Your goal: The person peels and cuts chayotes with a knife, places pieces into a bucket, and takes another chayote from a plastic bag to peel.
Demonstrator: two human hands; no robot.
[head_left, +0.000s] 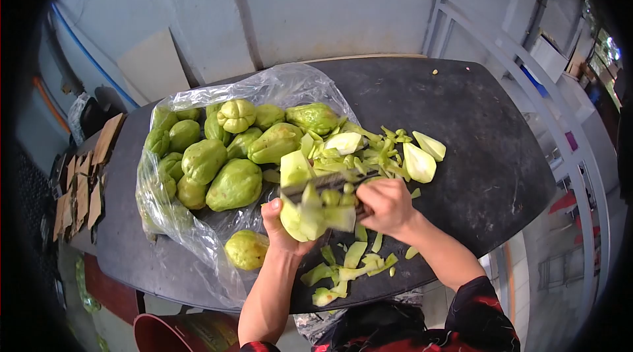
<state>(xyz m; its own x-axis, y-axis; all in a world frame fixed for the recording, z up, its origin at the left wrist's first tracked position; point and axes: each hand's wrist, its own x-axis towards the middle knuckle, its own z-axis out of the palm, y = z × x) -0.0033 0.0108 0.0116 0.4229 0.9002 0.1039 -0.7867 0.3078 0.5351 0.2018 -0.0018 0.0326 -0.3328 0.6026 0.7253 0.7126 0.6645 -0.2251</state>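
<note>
My left hand (282, 228) is wrapped around a pale green, partly peeled chayote (295, 172) over the table's front half. In my right hand (388, 205), closed around its handle, is a knife (310, 187) whose dark blade lies across the chayote, smeared by motion. Blurred bits of peel hang around the blade. Just beyond my hands lies a heap of green peelings (379, 154), with peeled chayote pieces (419, 162) at its right edge. More peel strips (356, 263) are scattered near the front edge. One unpeeled chayote (246, 250) rests left of my left wrist.
Several whole chayotes (235, 184) lie on a clear plastic bag (204, 240) on the left of the dark table (475, 108). A red bucket (165, 332) stands below the front edge. Cardboard pieces (82, 184) lean at left; a metal railing (514, 55) runs along the right.
</note>
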